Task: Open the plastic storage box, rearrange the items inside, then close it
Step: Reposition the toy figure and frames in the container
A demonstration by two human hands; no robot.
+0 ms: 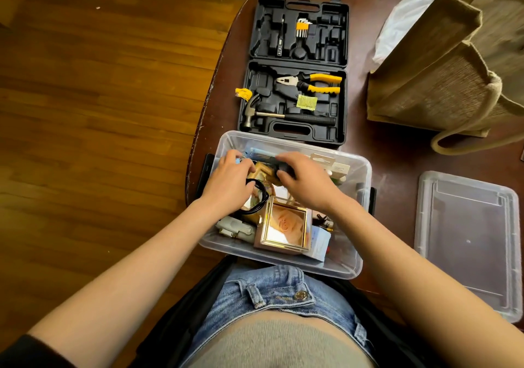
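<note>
A clear plastic storage box [358,226] stands open at the table's near edge, full of small items. Its clear lid [467,243] lies flat on the table to the right. Both hands are inside the box at its far end. My right hand [304,182] grips a dark object [280,166], its fingers curled over it. My left hand [229,180] curls its fingers on something small beside that object; what it holds is hidden. A coiled black cable [259,197] lies under my left wrist. A gold-framed mirrored box [286,228] sits near the front.
An open black tool case [295,64] with yellow-handled pliers [312,82], a hammer [272,113] and hex keys lies just beyond the box. A jute bag [442,67] stands at the right rear. The table's left edge drops to a wooden floor [99,98].
</note>
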